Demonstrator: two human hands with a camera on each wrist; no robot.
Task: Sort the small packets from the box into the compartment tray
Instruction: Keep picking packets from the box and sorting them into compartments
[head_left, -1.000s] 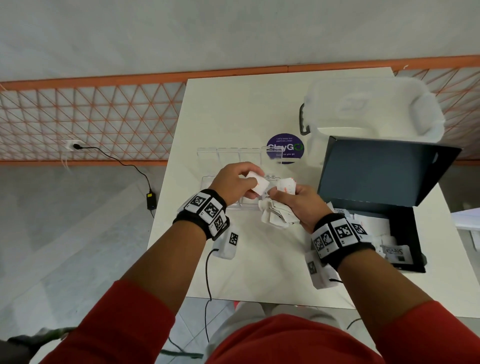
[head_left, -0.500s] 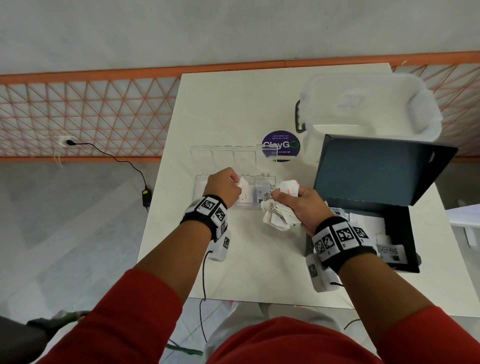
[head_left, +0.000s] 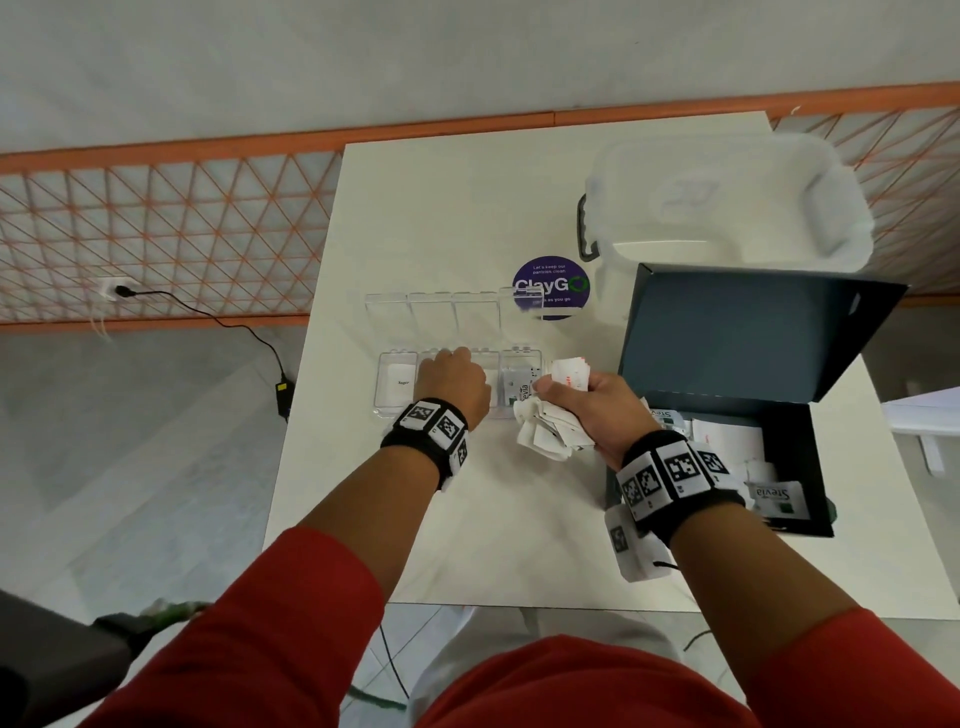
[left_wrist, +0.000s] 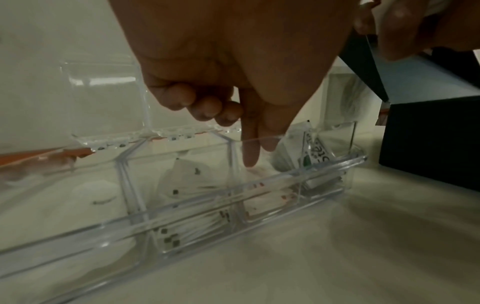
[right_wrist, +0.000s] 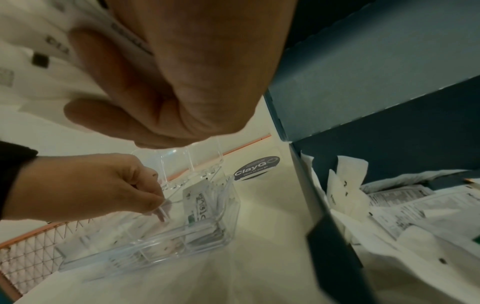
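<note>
Clenched in the right hand (head_left: 597, 410) is a loose wad of small packets (head_left: 545, 428), some poking up above the thumb and the rest fanning out below the fist; it hovers just off the right end of the compartment tray (head_left: 395, 413), between that tray and the dark box (head_left: 800, 467). Over the tray's third cell from its left end, the left hand (head_left: 454, 382) has thumb and forefinger reaching down inside, the other fingers curled up clear. Through the clear wall I cannot tell whether those fingertips (left_wrist: 250, 158) pinch a packet or only press on the red-marked ones lying flat in the cell.

Stevia packets (right_wrist: 198, 202) stand on edge in the tray's rightmost cell, right beside the left fingers; a careless withdrawal could snag one and tip it over the divider into the wrong cell. My judgement is that the bigger risk sits in the right fist: the wad is held unevenly, so a slack grip could spill mixed packets over the tray's right end. The tray is light and its lids (head_left: 452, 319) stand open behind it, so a downward push near its front wall could skid or rock it.
</note>
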